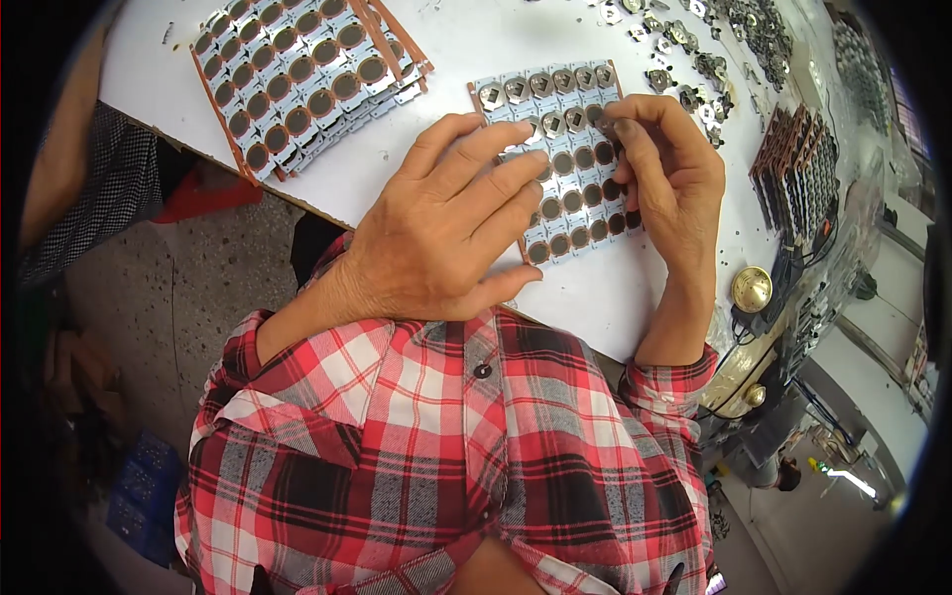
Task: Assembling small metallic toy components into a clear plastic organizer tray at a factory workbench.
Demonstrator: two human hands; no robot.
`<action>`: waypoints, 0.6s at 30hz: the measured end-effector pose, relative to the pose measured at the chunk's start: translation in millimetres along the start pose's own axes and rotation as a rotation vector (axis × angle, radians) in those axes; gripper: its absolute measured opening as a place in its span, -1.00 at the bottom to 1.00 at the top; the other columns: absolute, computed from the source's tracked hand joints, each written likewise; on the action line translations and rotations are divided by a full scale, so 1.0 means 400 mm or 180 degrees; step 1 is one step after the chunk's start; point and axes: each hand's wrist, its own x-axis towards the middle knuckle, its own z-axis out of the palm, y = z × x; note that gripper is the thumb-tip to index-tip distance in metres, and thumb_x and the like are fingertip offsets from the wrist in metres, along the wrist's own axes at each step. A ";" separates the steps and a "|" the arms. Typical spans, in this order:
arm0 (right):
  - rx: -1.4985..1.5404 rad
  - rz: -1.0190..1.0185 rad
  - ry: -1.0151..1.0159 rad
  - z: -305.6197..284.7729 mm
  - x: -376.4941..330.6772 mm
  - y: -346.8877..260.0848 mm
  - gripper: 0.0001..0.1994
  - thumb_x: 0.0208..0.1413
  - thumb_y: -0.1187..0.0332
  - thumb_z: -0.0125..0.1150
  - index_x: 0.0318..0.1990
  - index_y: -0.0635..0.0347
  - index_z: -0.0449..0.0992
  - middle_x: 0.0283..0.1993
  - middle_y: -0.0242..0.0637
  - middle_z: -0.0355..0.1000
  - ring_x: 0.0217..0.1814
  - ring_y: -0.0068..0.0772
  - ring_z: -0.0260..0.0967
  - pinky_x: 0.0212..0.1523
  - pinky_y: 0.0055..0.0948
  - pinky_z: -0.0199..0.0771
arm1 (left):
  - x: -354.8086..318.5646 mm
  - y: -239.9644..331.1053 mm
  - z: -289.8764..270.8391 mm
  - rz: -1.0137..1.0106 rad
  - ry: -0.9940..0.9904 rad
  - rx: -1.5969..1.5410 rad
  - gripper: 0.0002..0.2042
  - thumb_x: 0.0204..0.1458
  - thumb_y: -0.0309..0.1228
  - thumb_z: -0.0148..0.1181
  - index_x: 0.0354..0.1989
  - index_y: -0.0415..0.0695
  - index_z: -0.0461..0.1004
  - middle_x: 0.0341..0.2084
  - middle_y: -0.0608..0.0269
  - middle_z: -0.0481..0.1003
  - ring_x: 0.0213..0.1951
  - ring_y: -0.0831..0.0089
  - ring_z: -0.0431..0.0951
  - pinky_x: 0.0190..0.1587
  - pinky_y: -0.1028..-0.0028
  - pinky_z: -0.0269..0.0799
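Panel of round sockets [570,188] lies flat on the white desk [416,188], under both hands. The left hand [446,233] rests spread across its left side, holding it down. The right hand [674,183] pinches a small metal clip [605,123] at the upper row. Fitting seems underway; the next move likely calls for pressing the clip into its socket. Loose clips [694,59] lie beyond the right hand.

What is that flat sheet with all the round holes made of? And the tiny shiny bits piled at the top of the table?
The sheet under both hands looks like thin board: matte, brown-edged, flat, maybe circuit board. Its seated pieces glint silver, so probably metal. The loose bits shine grey with bright highlights, likely stamped metal, though they are too small to be sure.
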 end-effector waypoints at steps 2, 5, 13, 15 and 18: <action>-0.0281 -0.0071 -0.0098 -0.002 0.000 -0.003 -0.86 0.37 0.49 0.13 -0.04 0.21 0.60 -0.28 -0.53 0.51 -0.45 -0.83 0.28 -0.53 -0.78 0.23 | -0.003 -0.001 0.000 0.0057 -0.0038 -0.0006 -0.40 -0.32 -0.11 0.52 -0.15 -0.33 0.58 0.01 -0.02 0.56 0.17 -0.04 0.49 0.22 -0.07 0.36; -0.0608 -0.0285 -0.0151 -0.002 0.004 0.001 -0.86 0.36 0.52 0.11 -0.05 0.19 0.59 -0.27 -0.52 0.50 -0.42 -0.80 0.29 -0.45 -0.74 0.27 | -0.004 -0.002 -0.002 0.0066 -0.0088 0.0018 -0.37 -0.32 -0.03 0.50 -0.17 -0.34 0.58 0.01 -0.01 0.56 0.18 -0.03 0.49 0.22 -0.07 0.37; -0.1578 -0.1405 0.0034 0.008 0.024 0.027 -0.77 0.20 0.69 0.19 -0.04 0.22 0.59 -0.29 -0.44 0.48 -0.36 -0.68 0.33 -0.30 -0.62 0.38 | -0.006 -0.001 0.003 0.0070 -0.0053 0.0100 -0.36 -0.35 -0.05 0.53 -0.16 -0.32 0.58 0.05 0.00 0.55 0.19 -0.02 0.48 0.23 -0.07 0.35; -0.1420 -0.1258 0.0146 0.019 0.020 0.018 -0.78 0.20 0.67 0.21 -0.04 0.23 0.60 -0.29 -0.45 0.49 -0.37 -0.69 0.33 -0.29 -0.63 0.38 | -0.007 0.000 0.003 0.0043 -0.0071 0.0089 -0.34 -0.36 -0.06 0.54 -0.12 -0.32 0.57 0.08 0.00 0.53 0.20 -0.02 0.47 0.24 -0.07 0.34; -0.1080 -0.0992 0.0277 0.019 0.013 0.026 -0.80 0.20 0.64 0.25 -0.05 0.25 0.62 -0.29 -0.47 0.50 -0.37 -0.72 0.32 -0.30 -0.64 0.37 | 0.001 0.005 -0.002 -0.0053 -0.0034 -0.0011 -0.31 -0.37 -0.12 0.55 -0.03 -0.29 0.55 0.14 0.01 0.49 0.25 0.00 0.43 0.28 -0.04 0.30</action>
